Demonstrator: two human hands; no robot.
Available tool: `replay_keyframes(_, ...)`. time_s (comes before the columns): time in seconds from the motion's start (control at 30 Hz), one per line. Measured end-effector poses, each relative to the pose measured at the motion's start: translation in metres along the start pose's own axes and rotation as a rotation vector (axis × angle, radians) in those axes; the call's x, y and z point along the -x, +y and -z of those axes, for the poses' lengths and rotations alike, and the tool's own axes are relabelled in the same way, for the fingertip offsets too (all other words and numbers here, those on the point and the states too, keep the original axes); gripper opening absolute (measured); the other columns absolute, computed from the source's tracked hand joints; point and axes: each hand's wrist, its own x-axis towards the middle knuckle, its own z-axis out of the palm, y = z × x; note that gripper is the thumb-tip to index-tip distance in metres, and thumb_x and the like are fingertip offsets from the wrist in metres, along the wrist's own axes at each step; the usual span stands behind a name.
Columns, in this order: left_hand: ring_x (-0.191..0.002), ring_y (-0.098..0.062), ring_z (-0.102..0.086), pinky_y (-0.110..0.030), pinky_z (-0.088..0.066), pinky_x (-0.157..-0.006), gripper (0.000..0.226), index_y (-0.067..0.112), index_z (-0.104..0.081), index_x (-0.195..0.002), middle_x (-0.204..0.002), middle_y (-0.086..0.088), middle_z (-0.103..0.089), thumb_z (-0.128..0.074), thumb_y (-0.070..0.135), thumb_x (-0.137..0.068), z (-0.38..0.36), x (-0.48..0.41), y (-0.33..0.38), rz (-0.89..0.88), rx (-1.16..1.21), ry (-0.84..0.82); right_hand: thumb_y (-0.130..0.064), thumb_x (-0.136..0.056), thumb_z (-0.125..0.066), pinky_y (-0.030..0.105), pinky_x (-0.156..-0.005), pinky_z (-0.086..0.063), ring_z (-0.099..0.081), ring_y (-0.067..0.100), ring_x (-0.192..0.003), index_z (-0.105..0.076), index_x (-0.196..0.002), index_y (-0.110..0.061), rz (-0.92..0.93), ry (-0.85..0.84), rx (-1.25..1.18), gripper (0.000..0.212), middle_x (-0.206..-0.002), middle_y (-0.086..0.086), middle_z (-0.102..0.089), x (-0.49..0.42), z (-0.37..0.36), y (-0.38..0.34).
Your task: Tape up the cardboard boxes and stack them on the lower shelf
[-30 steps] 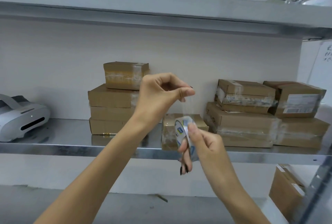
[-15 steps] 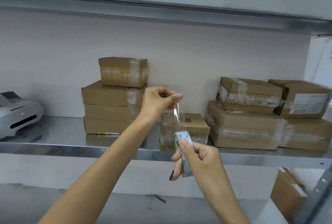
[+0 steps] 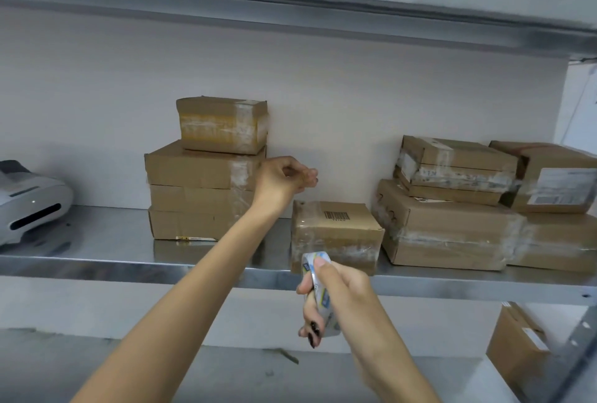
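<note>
Tension matters: with my right hand (image 3: 339,292) gripping the clear tape roll (image 3: 318,276) below the shelf (image 3: 129,265) and my left hand (image 3: 284,176) pinch-curled above the barcoded box (image 3: 336,234) at the shelf's front edge, any strip too faint to confirm, I'd lay tape flat across its top.

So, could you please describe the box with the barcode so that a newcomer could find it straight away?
On the metal shelf, between the tall left stack and the right pile, one small box stands alone at the front edge. It alone shows a black barcode printed on its brown top.
</note>
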Motion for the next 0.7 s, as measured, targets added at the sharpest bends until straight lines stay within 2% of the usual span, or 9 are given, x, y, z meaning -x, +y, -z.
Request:
replay_keyframes(0.1, -0.074, -0.022, -0.07, -0.037, -0.054, -0.075, 0.018, 0.004, -0.054, -0.076, -0.088, -0.021, -0.07, -0.069, 0.005, -0.087, -0.001, -0.003, -0.007, 0.025, -0.034, 0.007, -0.032, -0.104, -0.033, 0.041, -0.065, -0.052, -0.045, 0.019, -0.036, -0.055, -0.078, -0.004, -0.006, 0.009, 0.018, 0.043, -0.042, 0.005, -0.046, -0.005, 0.001, 0.001)
replay_keyframes(0.17, -0.066, -0.016, -0.069, -0.031, -0.053, -0.065, 0.015, 0.003, -0.053, -0.082, -0.089, -0.022, -0.069, -0.067, 0.005, -0.088, -0.003, -0.005, -0.01, 0.031, -0.031, -0.003, -0.031, -0.104, -0.033, 0.04, -0.063, -0.052, -0.045, 0.019, -0.036, -0.054, -0.078, -0.004, 0.003, 0.017, 0.024, 0.043, -0.042, 0.005, -0.046, -0.008, 0.001, 0.001)
replay_keyframes(0.23, -0.058, -0.011, -0.068, -0.023, -0.052, -0.056, 0.018, 0.004, -0.052, -0.078, -0.084, -0.021, -0.068, -0.068, 0.003, -0.087, -0.004, -0.008, -0.013, 0.017, -0.044, 0.011, -0.031, -0.103, -0.033, 0.04, -0.063, -0.052, -0.045, 0.019, -0.036, -0.054, -0.077, -0.004, 0.003, 0.021, 0.031, 0.043, -0.042, 0.005, -0.046, -0.011, 0.0, 0.002)
replay_keyframes(0.27, -0.06, -0.013, -0.069, -0.021, -0.053, -0.057, 0.021, 0.004, -0.052, -0.073, -0.082, -0.021, -0.067, -0.068, 0.002, -0.086, -0.004, -0.01, -0.015, 0.003, -0.067, 0.021, -0.031, -0.103, -0.033, 0.04, -0.063, -0.052, -0.045, 0.019, -0.036, -0.054, -0.078, -0.004, -0.002, 0.021, 0.037, 0.042, -0.043, 0.006, -0.045, -0.012, 0.0, 0.002)
replay_keyframes(0.37, -0.073, -0.029, -0.069, -0.033, -0.058, -0.072, 0.028, 0.005, -0.05, -0.065, -0.079, -0.02, -0.066, -0.069, -0.001, -0.085, -0.002, -0.015, -0.022, 0.003, -0.126, 0.012, -0.03, -0.103, -0.033, 0.04, -0.064, -0.053, -0.044, 0.018, -0.034, -0.054, -0.078, -0.004, -0.024, 0.028, 0.048, 0.041, -0.042, 0.005, -0.044, -0.015, 0.001, 0.003)
replay_keyframes(0.43, -0.062, -0.019, -0.069, -0.027, -0.057, -0.061, 0.025, 0.005, -0.05, -0.069, -0.074, -0.018, -0.064, -0.067, -0.001, -0.087, -0.003, -0.016, -0.027, 0.036, -0.104, 0.004, -0.026, -0.104, -0.033, 0.041, -0.063, -0.053, -0.042, 0.018, -0.034, -0.053, -0.077, -0.003, -0.032, 0.03, 0.048, 0.04, -0.04, 0.005, -0.043, -0.016, 0.0, 0.005)
replay_keyframes(0.5, -0.049, -0.006, -0.065, -0.017, -0.051, -0.047, 0.023, 0.005, -0.049, -0.073, -0.069, -0.016, -0.063, -0.064, -0.002, -0.088, -0.004, -0.016, -0.031, 0.066, -0.077, -0.005, -0.025, -0.104, -0.033, 0.04, -0.062, -0.053, -0.042, 0.019, -0.034, -0.053, -0.077, -0.003, -0.041, 0.035, 0.047, 0.04, -0.04, 0.006, -0.043, -0.017, -0.001, 0.005)
replay_keyframes(0.6, -0.047, -0.001, -0.063, -0.014, -0.049, -0.046, 0.021, 0.004, -0.05, -0.074, -0.071, -0.017, -0.064, -0.064, -0.001, -0.088, -0.005, -0.017, -0.035, 0.085, -0.114, -0.023, -0.026, -0.103, -0.034, 0.036, -0.058, -0.053, -0.042, 0.02, -0.036, -0.053, -0.077, -0.003, -0.052, 0.04, 0.04, 0.04, -0.041, 0.007, -0.044, -0.018, -0.002, 0.006)
replay_keyframes(0.7, -0.056, 0.001, -0.066, -0.011, -0.049, -0.051, 0.02, 0.002, -0.056, -0.071, -0.076, -0.014, -0.068, -0.069, 0.003, -0.086, -0.002, -0.02, -0.036, 0.105, -0.256, -0.051, -0.027, -0.104, -0.034, 0.036, -0.059, -0.053, -0.042, 0.02, -0.038, -0.054, -0.076, -0.004, -0.053, 0.044, 0.052, 0.041, -0.042, 0.007, -0.045, -0.018, -0.001, 0.007)
